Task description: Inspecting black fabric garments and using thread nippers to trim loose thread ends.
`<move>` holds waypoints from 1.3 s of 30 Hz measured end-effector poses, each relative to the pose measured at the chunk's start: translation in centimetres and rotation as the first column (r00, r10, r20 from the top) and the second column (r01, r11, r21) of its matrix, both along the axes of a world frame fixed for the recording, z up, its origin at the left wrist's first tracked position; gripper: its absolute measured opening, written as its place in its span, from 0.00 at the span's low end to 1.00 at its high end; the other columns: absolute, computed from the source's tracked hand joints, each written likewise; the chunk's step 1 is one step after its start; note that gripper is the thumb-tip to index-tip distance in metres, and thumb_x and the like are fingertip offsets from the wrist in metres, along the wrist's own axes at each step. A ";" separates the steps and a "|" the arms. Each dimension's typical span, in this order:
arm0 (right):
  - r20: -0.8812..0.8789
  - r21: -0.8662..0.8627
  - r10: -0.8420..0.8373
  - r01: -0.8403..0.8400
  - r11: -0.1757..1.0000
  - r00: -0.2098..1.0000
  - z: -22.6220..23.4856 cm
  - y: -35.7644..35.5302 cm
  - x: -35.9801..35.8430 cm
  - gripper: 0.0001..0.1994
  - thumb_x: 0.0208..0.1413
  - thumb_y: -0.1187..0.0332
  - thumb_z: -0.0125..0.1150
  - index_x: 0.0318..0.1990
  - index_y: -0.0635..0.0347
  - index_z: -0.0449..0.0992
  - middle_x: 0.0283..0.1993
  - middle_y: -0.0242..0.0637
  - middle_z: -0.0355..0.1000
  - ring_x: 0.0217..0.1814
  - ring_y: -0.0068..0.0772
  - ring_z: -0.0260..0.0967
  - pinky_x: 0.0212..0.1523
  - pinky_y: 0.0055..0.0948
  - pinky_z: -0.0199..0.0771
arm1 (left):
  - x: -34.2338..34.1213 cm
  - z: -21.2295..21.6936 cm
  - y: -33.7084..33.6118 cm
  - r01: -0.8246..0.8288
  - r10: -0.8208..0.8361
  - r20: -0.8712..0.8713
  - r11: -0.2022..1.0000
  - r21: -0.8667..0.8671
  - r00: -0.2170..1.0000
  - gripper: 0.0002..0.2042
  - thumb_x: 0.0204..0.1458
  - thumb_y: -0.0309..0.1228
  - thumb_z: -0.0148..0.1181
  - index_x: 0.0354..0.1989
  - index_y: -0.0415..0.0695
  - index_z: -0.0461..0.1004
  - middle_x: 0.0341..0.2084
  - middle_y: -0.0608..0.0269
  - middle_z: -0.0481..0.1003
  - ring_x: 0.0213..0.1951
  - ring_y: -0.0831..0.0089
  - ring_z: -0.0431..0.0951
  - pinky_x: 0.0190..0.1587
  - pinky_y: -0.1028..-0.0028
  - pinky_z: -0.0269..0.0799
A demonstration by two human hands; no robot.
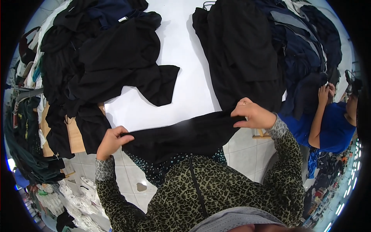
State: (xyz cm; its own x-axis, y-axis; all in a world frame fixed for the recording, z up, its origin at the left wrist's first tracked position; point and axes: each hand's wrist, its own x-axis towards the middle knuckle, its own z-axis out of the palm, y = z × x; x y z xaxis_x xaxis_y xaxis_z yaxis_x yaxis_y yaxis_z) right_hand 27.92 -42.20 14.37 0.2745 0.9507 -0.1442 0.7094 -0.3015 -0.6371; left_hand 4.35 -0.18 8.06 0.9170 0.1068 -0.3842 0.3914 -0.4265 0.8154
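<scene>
My left hand (pixel 111 141) and my right hand (pixel 253 115) each pinch one end of a black garment (pixel 181 135), which is stretched between them just above the near edge of the white table (pixel 185 58). The cloth sags toward my chest in the middle. A ring shows on my right hand. My sleeves are leopard-patterned.
A heap of black clothes (pixel 104 62) covers the table's left side, and a pile of black and navy clothes (pixel 255 50) covers its right. A person in a blue top (pixel 332 127) stands at the right, hands on the navy pile. Tiled floor (pixel 247 154) lies below.
</scene>
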 end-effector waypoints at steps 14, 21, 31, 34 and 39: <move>0.909 0.104 0.173 -0.608 0.787 0.380 4.1 3.1 -5.2 0.05 0.44 0.68 0.54 0.31 0.52 0.71 0.32 0.28 0.68 0.52 0.25 0.61 0.51 0.33 0.66 | 6.8 3.3 -17.1 0.198 -0.359 0.595 0.927 0.320 0.719 0.24 0.34 0.34 0.69 0.42 0.41 0.70 0.31 0.59 0.69 0.26 0.64 0.74 0.27 0.71 0.71; 0.785 -0.057 0.269 -0.368 0.928 0.557 0.9 2.0 -6.6 0.06 0.44 0.66 0.55 0.28 0.56 0.75 0.36 0.30 0.65 0.44 0.33 0.61 0.49 0.33 0.63 | 6.6 -0.2 -12.9 -0.287 -0.286 0.836 0.846 0.450 0.468 0.25 0.23 0.18 0.60 0.40 0.36 0.73 0.24 0.56 0.71 0.23 0.61 0.71 0.23 0.67 0.67; -0.067 0.540 -0.745 0.652 0.533 0.664 -12.3 7.8 -12.2 0.27 0.31 0.85 0.63 0.44 0.61 0.64 0.44 0.44 0.57 0.37 0.40 0.59 0.38 0.32 0.65 | 2.7 2.4 -12.5 -0.422 -0.140 0.893 0.843 0.334 0.427 0.22 0.32 0.15 0.61 0.42 0.40 0.70 0.22 0.58 0.70 0.22 0.62 0.70 0.25 0.69 0.67; 0.104 0.699 -0.854 0.574 0.427 0.510 -12.2 5.9 -10.3 0.26 0.39 0.81 0.64 0.49 0.62 0.62 0.46 0.41 0.56 0.37 0.32 0.58 0.38 0.26 0.63 | 0.4 0.4 -10.2 -0.535 -0.212 0.903 0.746 0.397 0.374 0.22 0.32 0.13 0.55 0.41 0.39 0.71 0.27 0.55 0.70 0.24 0.61 0.70 0.27 0.68 0.67; 0.204 0.881 -0.925 0.352 0.316 0.320 -13.1 2.5 -8.0 0.25 0.43 0.72 0.67 0.48 0.62 0.63 0.48 0.43 0.59 0.45 0.43 0.63 0.45 0.38 0.65 | -2.3 -3.3 -6.7 -0.520 -0.354 0.763 0.572 0.634 0.541 0.21 0.29 0.19 0.53 0.39 0.39 0.73 0.25 0.55 0.70 0.24 0.58 0.70 0.27 0.65 0.67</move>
State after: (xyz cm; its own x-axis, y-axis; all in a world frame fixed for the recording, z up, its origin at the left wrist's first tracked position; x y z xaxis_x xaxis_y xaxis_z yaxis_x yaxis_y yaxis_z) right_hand 19.89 -39.69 1.22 0.5497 0.0766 0.8319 0.6810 -0.6179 -0.3930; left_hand 2.10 -6.92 4.75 0.6941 0.0207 0.7195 -0.1053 -0.9859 0.1300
